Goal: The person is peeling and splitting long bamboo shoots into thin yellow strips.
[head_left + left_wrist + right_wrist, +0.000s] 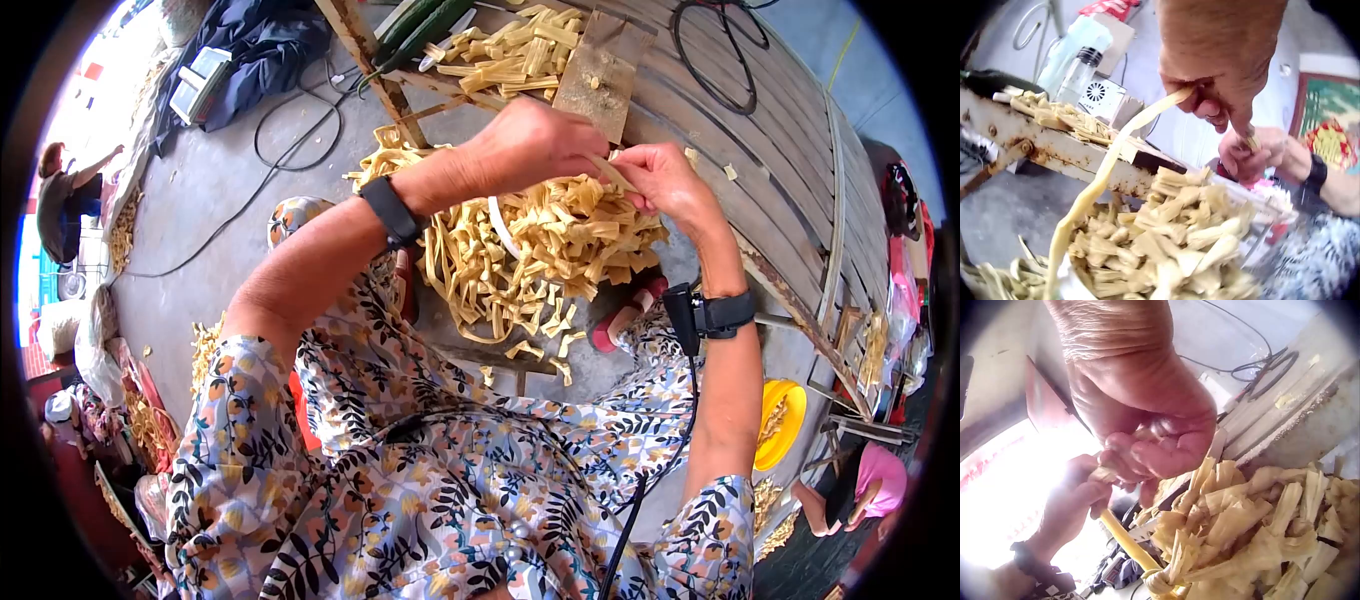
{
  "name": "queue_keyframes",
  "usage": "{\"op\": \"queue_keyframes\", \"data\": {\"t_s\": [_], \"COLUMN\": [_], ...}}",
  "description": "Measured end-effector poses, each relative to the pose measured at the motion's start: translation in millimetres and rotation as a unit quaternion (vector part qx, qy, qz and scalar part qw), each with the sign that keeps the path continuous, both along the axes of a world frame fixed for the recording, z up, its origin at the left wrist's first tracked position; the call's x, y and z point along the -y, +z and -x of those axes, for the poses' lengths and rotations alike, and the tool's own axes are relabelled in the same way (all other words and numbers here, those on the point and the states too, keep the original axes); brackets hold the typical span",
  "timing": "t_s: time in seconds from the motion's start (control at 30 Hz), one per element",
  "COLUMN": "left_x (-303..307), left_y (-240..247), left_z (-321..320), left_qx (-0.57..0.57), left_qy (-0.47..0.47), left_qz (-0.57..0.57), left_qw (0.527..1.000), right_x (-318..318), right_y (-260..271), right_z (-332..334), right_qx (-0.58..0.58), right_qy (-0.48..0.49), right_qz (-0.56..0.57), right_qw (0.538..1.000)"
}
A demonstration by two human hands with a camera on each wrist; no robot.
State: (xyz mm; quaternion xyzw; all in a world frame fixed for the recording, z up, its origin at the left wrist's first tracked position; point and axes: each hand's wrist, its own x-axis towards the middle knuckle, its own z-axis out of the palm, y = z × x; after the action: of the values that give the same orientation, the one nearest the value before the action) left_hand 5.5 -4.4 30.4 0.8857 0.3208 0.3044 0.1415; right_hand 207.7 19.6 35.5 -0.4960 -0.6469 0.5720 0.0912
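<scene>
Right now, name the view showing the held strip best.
Left wrist: the strip runs from the left hand to the bottom edge. Head shows a short piece by the right hand; right wrist, part below the left.

Strip (1102,172) partly outside left-wrist view

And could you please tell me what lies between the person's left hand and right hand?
A short stretch of pale yellow strip lies between the left hand and the right hand, as the head view shows.

The strips (580,232) are pale yellow (the clothing (440,490), black-leaf patterned).
</scene>
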Motion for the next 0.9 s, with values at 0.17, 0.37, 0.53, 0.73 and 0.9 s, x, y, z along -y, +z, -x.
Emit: {"op": "queue_keyframes", "data": {"t_s": [0.17,0.37,0.53,0.73,0.9], "left_x": [-19.6,-14.2,-7.6,-6.9,-3.8], "left_y": [0.8,-20.7,-42.8,-55.3,-41.4], "left_z": [30.3,16.7,-3.6,-16.3,-19.4], "left_qx": [0.112,0.269,0.395,0.452,0.493], "left_qy": [-0.049,-0.034,-0.276,-0.216,0.044], "left_qz": [0.297,0.484,0.662,0.675,0.545], "left_qw": [0.947,0.832,0.575,0.541,0.677], "right_x": [17.9,16.0,13.4,7.5,11.2], "right_y": [7.1,13.1,4.7,-7.8,-7.2], "right_z": [5.0,17.1,23.8,19.9,20.6], "right_qx": [-0.158,-0.44,-0.223,-0.128,0.033], "right_qy": [0.148,0.069,-0.03,0.0,-0.075], "right_qz": [0.091,0.065,-0.138,-0.377,-0.595], "right_qw": [0.972,0.893,0.965,0.918,0.8]}}
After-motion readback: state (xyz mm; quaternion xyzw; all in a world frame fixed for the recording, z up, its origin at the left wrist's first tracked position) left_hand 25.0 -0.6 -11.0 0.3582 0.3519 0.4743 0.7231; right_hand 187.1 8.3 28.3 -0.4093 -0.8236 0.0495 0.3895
